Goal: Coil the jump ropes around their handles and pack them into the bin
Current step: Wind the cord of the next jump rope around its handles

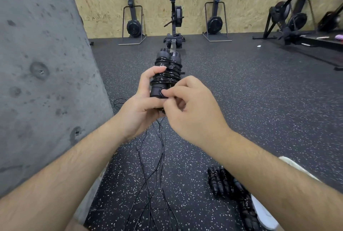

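jump rope bundle [167, 71] being held above floor [241, 91], cord coiled round paired handles | left grip [141, 101] being kept curled round its near end | right grip [194, 112] narrow, cord being pinched there | loose cords [157, 156], coiled bundles [222, 180] being seen on floor

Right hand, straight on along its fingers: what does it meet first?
The wrapped jump-rope handles in the left hand; fingertips of the right hand seem to touch their near end, depth unclear.
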The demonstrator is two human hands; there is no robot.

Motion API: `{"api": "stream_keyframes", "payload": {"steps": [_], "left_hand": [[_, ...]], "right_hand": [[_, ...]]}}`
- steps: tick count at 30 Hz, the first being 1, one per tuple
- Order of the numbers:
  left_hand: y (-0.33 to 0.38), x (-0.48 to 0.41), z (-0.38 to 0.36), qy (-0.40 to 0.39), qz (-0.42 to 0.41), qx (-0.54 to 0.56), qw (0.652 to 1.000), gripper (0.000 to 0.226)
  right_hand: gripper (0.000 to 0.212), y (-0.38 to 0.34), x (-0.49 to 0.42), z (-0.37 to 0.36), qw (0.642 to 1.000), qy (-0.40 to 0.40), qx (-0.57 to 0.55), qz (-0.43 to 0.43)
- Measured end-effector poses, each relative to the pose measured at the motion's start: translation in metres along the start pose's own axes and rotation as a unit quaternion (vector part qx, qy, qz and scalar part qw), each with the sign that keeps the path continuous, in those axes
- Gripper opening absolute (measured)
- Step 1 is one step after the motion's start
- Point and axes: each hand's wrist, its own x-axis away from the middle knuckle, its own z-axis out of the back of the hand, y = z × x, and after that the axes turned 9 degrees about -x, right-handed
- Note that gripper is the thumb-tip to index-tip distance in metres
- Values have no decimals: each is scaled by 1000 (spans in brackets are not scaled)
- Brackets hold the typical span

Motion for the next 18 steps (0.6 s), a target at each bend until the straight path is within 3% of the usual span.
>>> {"api": "stream_keyframes", "payload": {"steps": [5,10,18], "left_hand": [[-5,0,-5,-34,-5,-22,999,80],[-7,-2,-9,-27,-14,-9,999,79],[-17,-7,-2,-6,-29,-147,989,82]], "right_hand": [[22,-5,1,-3,995,58,48,-62],[19,-12,3,-7,989,53,121,-68],[15,4,4,-20,971,37,-78,-223]]}}
